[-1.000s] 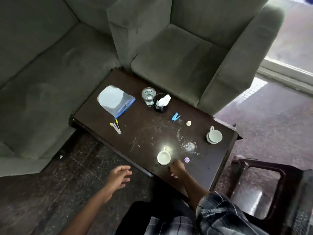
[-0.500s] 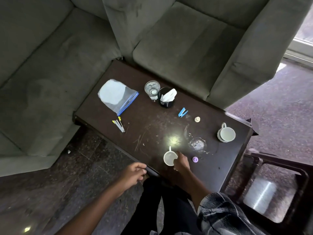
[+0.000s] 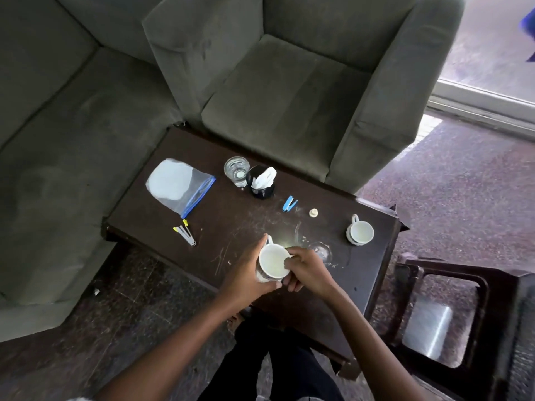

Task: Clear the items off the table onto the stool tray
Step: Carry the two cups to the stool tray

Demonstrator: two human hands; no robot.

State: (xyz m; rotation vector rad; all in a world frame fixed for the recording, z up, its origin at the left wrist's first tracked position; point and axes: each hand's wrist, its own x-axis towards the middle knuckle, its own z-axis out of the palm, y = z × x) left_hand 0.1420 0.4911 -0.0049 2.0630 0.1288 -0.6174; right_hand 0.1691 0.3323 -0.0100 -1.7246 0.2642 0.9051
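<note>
The left hand (image 3: 246, 274) wraps around the side of a white cup (image 3: 272, 260), fingers curled on its wall next to the handle. The right hand (image 3: 307, 270) pinches the opposite rim, thumb over the lip. Both hands grip the one cup, at the near edge of the table (image 3: 237, 215); whether its base touches the wood cannot be told.

Just right of the hands lies a clear glass piece (image 3: 320, 251) in what looks like a wet smear. Farther right stands a second cup (image 3: 360, 233), and beyond the table end waits the stool tray (image 3: 428, 331), with nothing on it.

The carry probably runs rightward over both of those. A low sweep could knock the glass piece or clip the second cup off the table end. The rim pinch is shallow, so if the left hand lets go early the cup could tip. Whether it holds liquid is unclear.

At the far side, a glass of water (image 3: 236, 169) stands touching a black holder (image 3: 262, 183), easy to upset when reached for.
</note>
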